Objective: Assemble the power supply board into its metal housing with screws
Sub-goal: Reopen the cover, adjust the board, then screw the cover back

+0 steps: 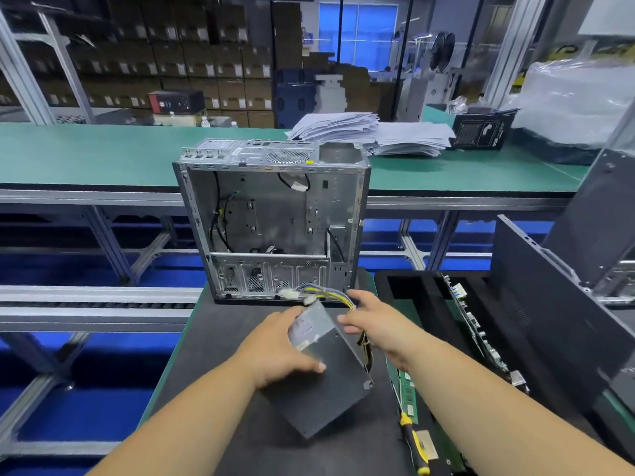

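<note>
Near the viewer, above the dark tabletop mat (240, 424), the grey box-shaped metal power supply unit (330, 369) is held tilted: the left hand (278, 348) grips its 9 o'clock side, the right hand (374, 324) its 2 o'clock corner beside the yellow-and-black cable bundle (330, 293). It is judged rigid, fairly heavy and smooth-sided, best held two-handed by opposite faces, never by the cables. At 12 o'clock stands the open silver sheet-metal housing (271, 218).

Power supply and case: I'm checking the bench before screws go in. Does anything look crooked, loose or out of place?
Nothing looks damaged. The power supply is tilted, held between the left hand and right hand, not yet in the case. Its wires trail loose toward the case's open side.
</note>
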